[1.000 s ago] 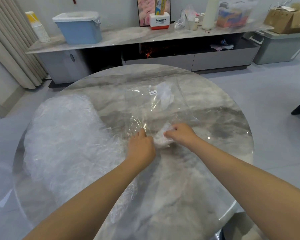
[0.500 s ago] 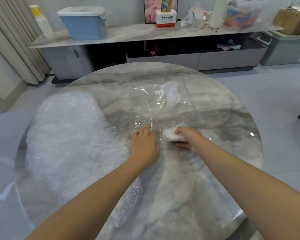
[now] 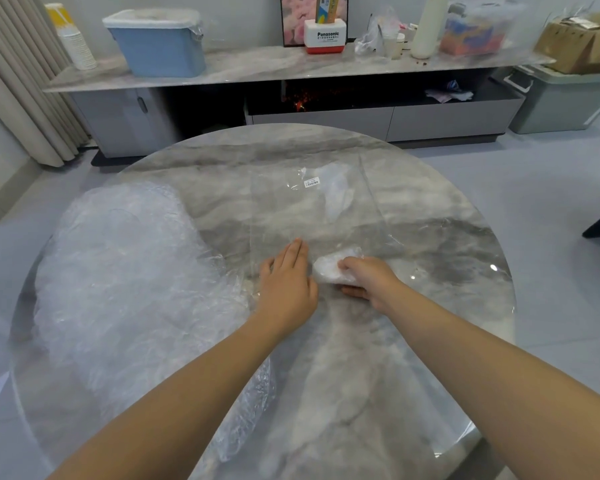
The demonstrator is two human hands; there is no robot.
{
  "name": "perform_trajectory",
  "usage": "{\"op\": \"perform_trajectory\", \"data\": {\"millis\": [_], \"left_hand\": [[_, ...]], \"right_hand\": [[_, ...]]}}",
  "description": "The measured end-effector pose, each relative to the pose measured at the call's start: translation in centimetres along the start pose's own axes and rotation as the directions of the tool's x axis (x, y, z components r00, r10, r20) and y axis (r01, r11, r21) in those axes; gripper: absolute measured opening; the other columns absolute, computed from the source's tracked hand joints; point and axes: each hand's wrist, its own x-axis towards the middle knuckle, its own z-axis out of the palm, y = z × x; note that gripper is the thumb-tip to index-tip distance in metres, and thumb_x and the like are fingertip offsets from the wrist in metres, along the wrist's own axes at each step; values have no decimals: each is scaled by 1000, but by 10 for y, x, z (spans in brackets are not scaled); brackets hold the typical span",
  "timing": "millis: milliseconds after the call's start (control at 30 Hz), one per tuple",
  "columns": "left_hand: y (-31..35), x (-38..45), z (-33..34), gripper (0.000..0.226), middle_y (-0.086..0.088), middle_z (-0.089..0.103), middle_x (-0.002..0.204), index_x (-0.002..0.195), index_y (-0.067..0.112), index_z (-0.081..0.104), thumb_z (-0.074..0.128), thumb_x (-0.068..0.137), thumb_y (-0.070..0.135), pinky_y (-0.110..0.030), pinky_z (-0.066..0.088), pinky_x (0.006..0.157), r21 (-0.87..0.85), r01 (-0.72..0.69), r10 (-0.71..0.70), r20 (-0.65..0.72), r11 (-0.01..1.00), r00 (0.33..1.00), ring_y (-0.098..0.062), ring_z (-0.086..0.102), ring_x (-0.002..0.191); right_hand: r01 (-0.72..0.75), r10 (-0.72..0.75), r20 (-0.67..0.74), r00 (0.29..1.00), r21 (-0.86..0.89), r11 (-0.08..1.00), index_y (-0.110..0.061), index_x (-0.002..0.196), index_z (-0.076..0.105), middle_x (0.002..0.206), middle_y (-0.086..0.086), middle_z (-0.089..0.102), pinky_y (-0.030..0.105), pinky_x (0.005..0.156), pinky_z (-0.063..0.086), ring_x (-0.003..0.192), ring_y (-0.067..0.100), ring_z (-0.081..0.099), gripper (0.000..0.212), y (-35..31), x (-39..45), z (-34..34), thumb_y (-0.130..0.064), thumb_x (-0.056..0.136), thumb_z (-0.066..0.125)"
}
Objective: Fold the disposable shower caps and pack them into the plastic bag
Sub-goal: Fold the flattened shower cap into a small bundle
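Folded shower cap (image 3: 333, 270) was gripped in right hand (image 3: 368, 282); left hand (image 3: 286, 284), released from it, was laid flat on plastic bag (image 3: 312, 216). Insertion judged next.

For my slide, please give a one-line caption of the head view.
Right hand grips a folded shower cap at the clear plastic bag, left hand flat on its near edge.

The word "Panasonic" is on a white and red box (image 3: 325, 39) on the long shelf (image 3: 257, 65) at the back. The plastic bag (image 3: 312, 209) has a small white sticker (image 3: 311, 182) — too tiny to read.
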Motion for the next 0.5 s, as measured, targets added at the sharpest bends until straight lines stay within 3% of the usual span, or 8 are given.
{"op": "perform_trajectory", "data": {"millis": [67,167,267,400,500], "left_hand": [[2,-1,0,59,-1,10,159,151,12,13,34,98,26,-32,10,113,-22,-4,3,-28,1000,1000,-14,13,144],[3,-6,1,59,-4,18,157,150,10,21,34,94,24,-34,17,110,15,-37,38,-17,999,999,-17,24,141],[4,-9,3,60,-9,51,139,132,5,53,36,78,26,-35,43,95,56,-60,59,8,997,998,-21,55,120],[3,-10,7,63,-7,58,132,126,6,59,33,75,30,-35,50,89,130,-86,83,31,988,996,-20,60,115],[1,-10,11,61,-9,55,135,127,4,58,46,72,29,-39,50,90,168,-100,96,35,981,995,-22,57,119]], "right_hand": [[-6,6,2,1000,49,999,-12,107,55,103,8,59,26,57,54,86,23,62,17,-4,3,3,-15,91,57],[-10,14,-39,999,112,994,-15,90,55,77,4,58,22,45,45,60,15,56,5,-12,13,12,-18,91,58],[15,3,-105,994,169,986,-18,81,57,64,1,50,22,44,37,51,12,44,8,-18,29,23,-18,88,60],[98,-56,-215,975,188,977,-11,71,54,57,5,49,26,45,36,45,17,41,23,-20,52,27,-23,87,64],[229,-181,-335,925,111,967,-12,97,52,59,6,50,22,40,34,41,16,42,18,-24,66,26,-24,89,64]]}}
